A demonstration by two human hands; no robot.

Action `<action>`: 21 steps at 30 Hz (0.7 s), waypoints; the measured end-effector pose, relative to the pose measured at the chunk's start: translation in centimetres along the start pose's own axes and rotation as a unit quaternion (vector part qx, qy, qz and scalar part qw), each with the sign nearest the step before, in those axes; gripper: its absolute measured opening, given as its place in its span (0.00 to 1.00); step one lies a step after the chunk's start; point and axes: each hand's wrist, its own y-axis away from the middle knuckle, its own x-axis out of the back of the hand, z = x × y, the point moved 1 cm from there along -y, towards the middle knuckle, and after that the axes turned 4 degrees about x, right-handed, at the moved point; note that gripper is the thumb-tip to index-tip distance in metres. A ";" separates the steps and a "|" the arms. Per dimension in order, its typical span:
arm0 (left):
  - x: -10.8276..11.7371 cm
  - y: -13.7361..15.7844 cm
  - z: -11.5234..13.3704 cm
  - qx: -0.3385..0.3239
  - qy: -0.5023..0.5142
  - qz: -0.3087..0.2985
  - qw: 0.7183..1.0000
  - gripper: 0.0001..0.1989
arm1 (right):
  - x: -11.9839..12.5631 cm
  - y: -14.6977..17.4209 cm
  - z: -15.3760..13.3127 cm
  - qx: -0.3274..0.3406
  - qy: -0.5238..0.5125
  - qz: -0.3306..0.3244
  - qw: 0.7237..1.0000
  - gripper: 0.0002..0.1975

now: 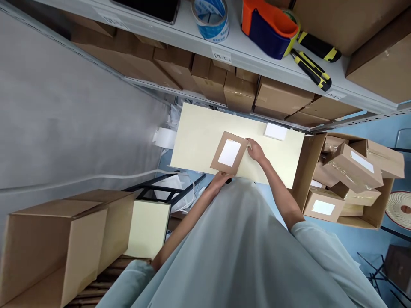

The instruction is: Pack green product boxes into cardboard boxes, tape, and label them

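A flat-looking brown cardboard box [218,149] with a white label [229,152] on top is over the cream tabletop [195,137], turned at a slant. My left hand [221,180] grips its near edge, with the fingers partly hidden beneath it. At the far right corner, my right hand [256,150] closes its thumb and fingers on the same box. How thick the box is, and whether it rests on the table, I cannot tell. A stack of white labels [275,131] lies toward the table's far right.
Above the table's far side runs a shelf [180,42] bearing a tape roll [210,21], a tape dispenser [269,28] and utility knives [311,70]. To the right, a large carton [369,221] holds several taped boxes. Another open carton [86,252] stands at lower left.
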 end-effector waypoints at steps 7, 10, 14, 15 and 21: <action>1.9 0.5 3.8 -0.126 0.057 0.062 0.988 0.20 | 3.5 1.2 -2.4 0.020 0.014 0.066 0.998 0.25; 2.7 -0.1 6.3 -0.201 0.045 0.111 0.972 0.17 | 4.9 3.1 -3.7 0.016 -0.002 0.120 0.993 0.26; 3.2 -2.0 9.0 -0.269 -0.029 0.146 0.952 0.21 | 4.9 6.4 -4.7 -0.017 -0.013 0.169 0.985 0.26; 3.2 -2.6 9.5 -0.285 -0.061 0.155 0.944 0.22 | 4.5 7.2 -4.8 -0.029 -0.016 0.175 0.984 0.26; 2.7 -5.7 10.9 -0.323 -0.235 0.168 0.901 0.20 | 1.0 9.1 -4.6 -0.099 -0.029 0.185 0.977 0.25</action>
